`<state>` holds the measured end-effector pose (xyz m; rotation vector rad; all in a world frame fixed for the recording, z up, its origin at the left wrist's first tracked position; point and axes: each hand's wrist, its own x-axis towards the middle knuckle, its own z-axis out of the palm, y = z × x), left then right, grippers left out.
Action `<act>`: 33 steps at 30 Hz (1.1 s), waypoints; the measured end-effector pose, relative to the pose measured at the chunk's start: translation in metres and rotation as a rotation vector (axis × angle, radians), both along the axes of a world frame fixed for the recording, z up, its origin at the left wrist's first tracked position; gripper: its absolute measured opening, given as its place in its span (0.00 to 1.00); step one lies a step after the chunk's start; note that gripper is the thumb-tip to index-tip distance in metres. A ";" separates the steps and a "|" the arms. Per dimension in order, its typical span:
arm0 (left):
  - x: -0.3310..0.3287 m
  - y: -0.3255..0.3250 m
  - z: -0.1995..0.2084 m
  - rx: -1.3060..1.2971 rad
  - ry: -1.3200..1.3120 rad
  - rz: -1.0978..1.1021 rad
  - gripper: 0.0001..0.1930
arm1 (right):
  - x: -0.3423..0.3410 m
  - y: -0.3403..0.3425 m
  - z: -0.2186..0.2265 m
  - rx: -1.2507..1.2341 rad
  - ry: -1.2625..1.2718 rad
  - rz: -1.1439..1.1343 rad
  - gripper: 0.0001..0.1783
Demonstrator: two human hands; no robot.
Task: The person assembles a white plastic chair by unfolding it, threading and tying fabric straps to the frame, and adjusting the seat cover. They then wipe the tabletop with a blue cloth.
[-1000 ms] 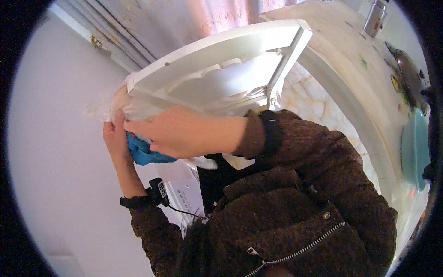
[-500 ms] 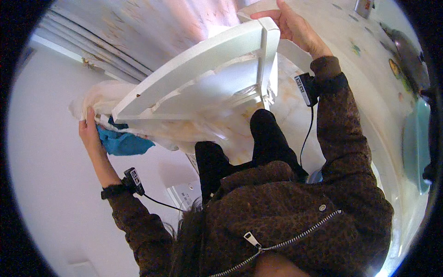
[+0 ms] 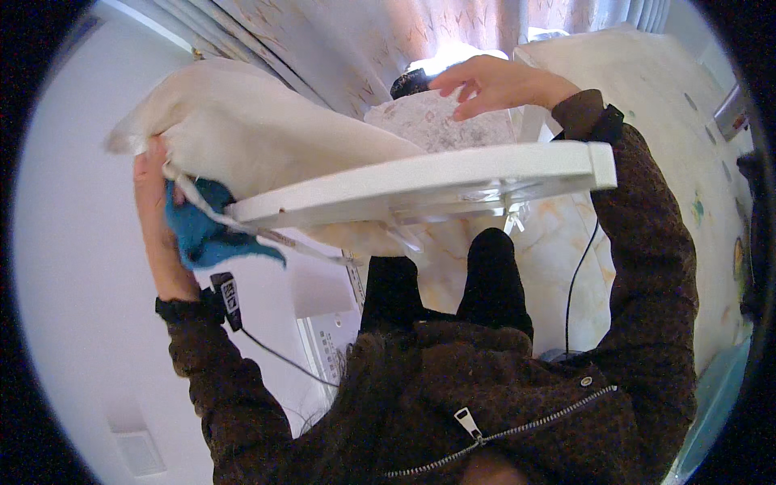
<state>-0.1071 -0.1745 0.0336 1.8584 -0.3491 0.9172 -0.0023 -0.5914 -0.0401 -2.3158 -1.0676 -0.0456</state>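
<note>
At the left, my left hand (image 3: 150,174) grips the edge of a cream seat pad (image 3: 259,129), which is lifted and bends over behind the chair back. A teal cloth (image 3: 202,230) hangs bunched at the same hand, and a pale strap runs down beside it; whether the fingers also pinch the cloth is hidden. In front of me stands a white chair (image 3: 428,184) with a curved top rail. Over its pale patterned seat (image 3: 444,121), my right hand (image 3: 497,83) reaches with fingers apart, holding nothing.
Beyond the seat lies a dark object (image 3: 410,83) by the bright curtain (image 3: 356,40). A pale table (image 3: 614,69) extends along the right, with a metallic container (image 3: 731,121) near its far end. Left of me is a white wall (image 3: 81,242). Cables trail from both wrists.
The chair back now appears more level and further right. The cream pad has risen and spread out behind it, exposing the patterned seat. My right hand is off the rail's end, over the seat.
</note>
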 end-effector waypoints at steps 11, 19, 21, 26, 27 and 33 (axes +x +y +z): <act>-0.039 0.070 -0.034 -0.183 0.003 0.152 0.10 | 0.015 0.139 -0.024 0.222 -0.033 0.429 0.52; -0.064 0.117 -0.046 -0.170 0.070 0.266 0.11 | 0.010 0.176 -0.024 0.296 0.246 0.573 0.50; -0.065 0.121 -0.045 -0.161 0.084 0.281 0.11 | 0.014 0.176 -0.026 0.292 0.444 0.450 0.48; -0.064 0.126 -0.037 -0.117 0.115 0.301 0.11 | 0.018 0.168 -0.038 0.068 0.393 0.607 0.36; -0.061 0.125 -0.033 -0.102 0.124 0.300 0.12 | 0.020 0.167 -0.040 0.059 0.352 0.626 0.32; -0.020 0.100 -0.007 0.103 0.197 0.259 0.13 | 0.034 0.123 -0.045 0.289 0.285 0.354 0.24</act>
